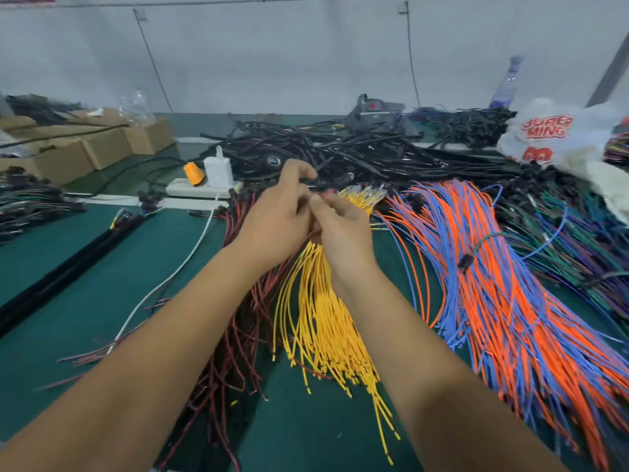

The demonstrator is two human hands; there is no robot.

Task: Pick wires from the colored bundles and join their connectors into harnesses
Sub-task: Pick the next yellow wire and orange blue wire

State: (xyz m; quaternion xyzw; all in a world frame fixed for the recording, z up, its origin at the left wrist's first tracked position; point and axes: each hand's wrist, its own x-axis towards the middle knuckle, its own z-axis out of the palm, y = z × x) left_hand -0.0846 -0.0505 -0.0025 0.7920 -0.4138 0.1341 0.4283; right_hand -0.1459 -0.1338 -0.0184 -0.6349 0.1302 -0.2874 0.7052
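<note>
Head view, forward and down, close over green table (pixel 85 301).

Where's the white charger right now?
Head view, left of centre toward the back: the white charger is plugged into the power strip, right beside the orange plug, left of the hands.

Bare green mat (pixel 78 267) is lying open on the left, crossed only by a white cable (pixel 177 267) and a black bar (pixel 68 267). Yellow wires (pixel 326 321), red wires (pixel 238 335) and orange-and-blue wires (pixel 503 301) are crowding the middle and right. A black cable heap (pixel 357 155) is blocking the far side.
</note>
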